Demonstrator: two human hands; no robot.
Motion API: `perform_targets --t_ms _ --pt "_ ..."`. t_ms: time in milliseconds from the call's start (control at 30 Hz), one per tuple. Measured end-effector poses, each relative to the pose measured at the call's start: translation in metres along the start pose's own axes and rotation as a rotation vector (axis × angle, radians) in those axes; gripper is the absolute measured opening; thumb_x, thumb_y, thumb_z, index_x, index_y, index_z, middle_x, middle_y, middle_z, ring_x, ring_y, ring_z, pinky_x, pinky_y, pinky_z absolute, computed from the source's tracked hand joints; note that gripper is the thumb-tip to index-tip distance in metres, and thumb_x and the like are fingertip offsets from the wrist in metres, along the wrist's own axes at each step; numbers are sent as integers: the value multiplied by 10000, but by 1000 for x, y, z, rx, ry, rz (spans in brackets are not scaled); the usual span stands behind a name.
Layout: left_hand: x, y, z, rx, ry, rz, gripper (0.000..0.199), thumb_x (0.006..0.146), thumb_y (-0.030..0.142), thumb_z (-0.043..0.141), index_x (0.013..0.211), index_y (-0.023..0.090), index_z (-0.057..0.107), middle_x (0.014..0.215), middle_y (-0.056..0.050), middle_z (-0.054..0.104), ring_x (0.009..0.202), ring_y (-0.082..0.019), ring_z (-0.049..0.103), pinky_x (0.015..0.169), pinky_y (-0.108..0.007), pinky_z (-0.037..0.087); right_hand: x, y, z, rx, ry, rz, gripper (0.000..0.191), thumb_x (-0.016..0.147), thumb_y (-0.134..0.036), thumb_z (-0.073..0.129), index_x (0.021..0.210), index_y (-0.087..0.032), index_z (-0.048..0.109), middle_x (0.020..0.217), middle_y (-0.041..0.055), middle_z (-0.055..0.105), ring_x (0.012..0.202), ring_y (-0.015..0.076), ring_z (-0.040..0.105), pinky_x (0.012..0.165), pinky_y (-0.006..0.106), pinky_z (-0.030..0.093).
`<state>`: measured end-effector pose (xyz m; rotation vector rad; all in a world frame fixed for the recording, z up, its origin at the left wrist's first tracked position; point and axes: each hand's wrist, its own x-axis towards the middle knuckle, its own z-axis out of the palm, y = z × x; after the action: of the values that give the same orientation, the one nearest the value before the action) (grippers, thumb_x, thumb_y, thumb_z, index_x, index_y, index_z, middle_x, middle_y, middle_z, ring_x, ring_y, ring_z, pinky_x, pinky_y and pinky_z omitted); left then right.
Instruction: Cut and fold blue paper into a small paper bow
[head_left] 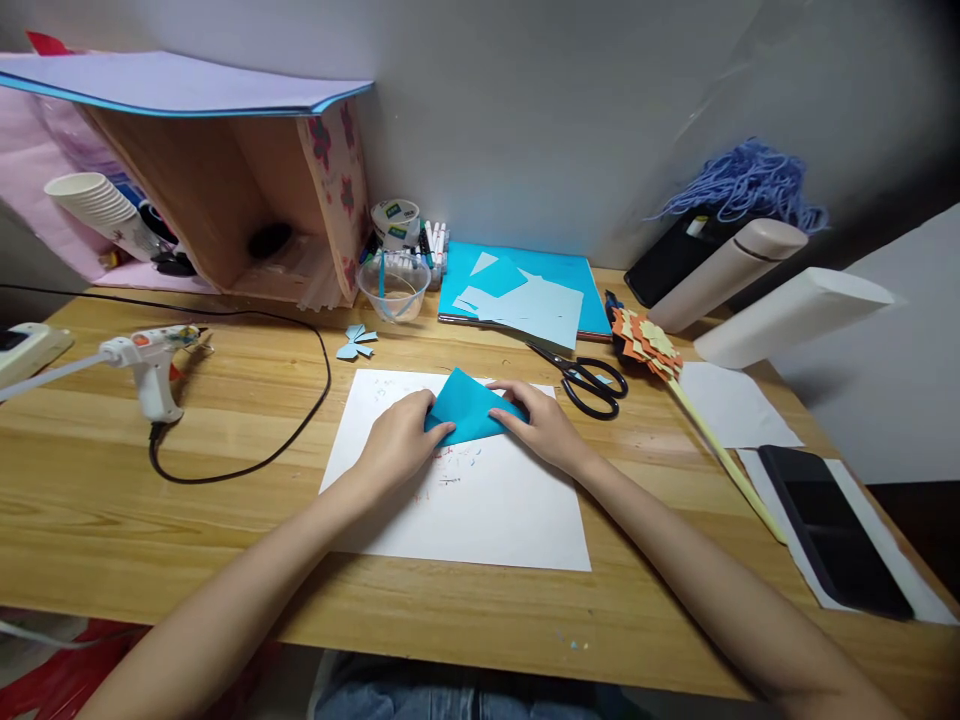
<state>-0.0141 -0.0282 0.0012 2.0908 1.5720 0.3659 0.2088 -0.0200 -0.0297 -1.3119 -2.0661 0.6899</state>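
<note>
A piece of bright blue paper (466, 408), with a pointed top, is held between my two hands just over a white sheet (487, 520) that has small coloured marks. My left hand (401, 432) pinches its left edge, thumb on the front face. On the right side, my right hand (541, 425) grips the paper, thumb in front and fingers behind. Black-handled scissors (592, 385) lie right of the white sheet. Small light-blue cut pieces (357, 342) rest beyond its upper left corner.
A glue gun (154, 370) with a looping black cable stands at the left. At the back are a wooden box (337, 190), a clear cup (394, 290) and stacked blue paper (592, 290). A paper flower (646, 342) and a phone (832, 530) lie right.
</note>
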Motion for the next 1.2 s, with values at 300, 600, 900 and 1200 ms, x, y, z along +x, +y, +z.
perform_targets --t_ms 300,600,900,1200 --pt "-4 -1 9 -36 105 -35 475 739 356 615 1139 158 452 1079 -113 539 968 -256 543 760 -356 438 -3 -5 5 -129 5 -93 272 858 -266 520 1127 -230 520 1052 89 569 977 247 541 846 409 436" --pt "5 -3 0 -190 -4 84 173 760 349 551 704 185 556 697 2 569 671 -164 523 597 -269 365 -1 -3 1 8 77 -71 316 814 -301 587 1117 -224 543 1058 86 601 984 240 555 846 405 462" --pt "9 -5 -18 88 271 318 185 832 206 458 892 214 633 884 -53 635 869 -209 549 759 -327 390 -5 3 -5 132 310 -306 177 802 -138 538 866 -240 668 841 40 702 814 195 642 740 368 501" --pt "16 -9 -16 -496 300 -142 481 868 523 321 1018 145 578 986 -128 622 867 -238 596 738 -379 476 -10 7 -15 -164 542 -320 212 814 -169 532 897 -293 683 895 32 718 814 228 623 753 429 478"
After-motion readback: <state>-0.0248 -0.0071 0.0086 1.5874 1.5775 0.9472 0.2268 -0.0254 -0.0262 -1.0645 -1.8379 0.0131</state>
